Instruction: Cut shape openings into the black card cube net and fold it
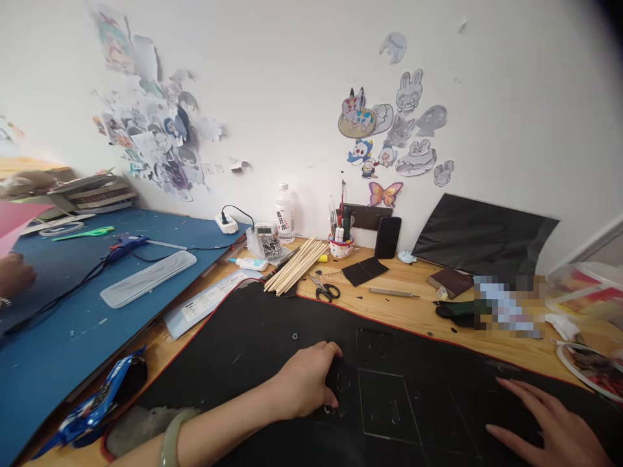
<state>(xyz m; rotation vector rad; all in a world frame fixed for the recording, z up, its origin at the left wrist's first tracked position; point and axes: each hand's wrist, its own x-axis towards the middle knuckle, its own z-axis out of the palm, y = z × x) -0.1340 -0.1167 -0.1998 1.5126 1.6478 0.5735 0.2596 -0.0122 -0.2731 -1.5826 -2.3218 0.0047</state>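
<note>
A black mat (233,337) with a red edge covers the front of the wooden desk. On it is dark sheet material (387,392) with pale outlines of a rectangle and small slots. My left hand (309,379) rests just left of these outlines, its thumb and curved forefinger apart; its other fingers are mostly hidden. Small shiny cut-out shapes (342,383) lie beside its fingertips. Over the right part of the mat, my right hand (555,421) is spread with nothing in it. A small ring (294,336) lies on the mat beyond my left hand.
Behind the mat are wooden sticks (296,266), scissors (324,288), a craft knife (394,293), a pen cup (341,245) and a water bottle (285,214). A glue gun (125,246) lies on the blue table (63,357). Another person's hand (14,275) shows far left.
</note>
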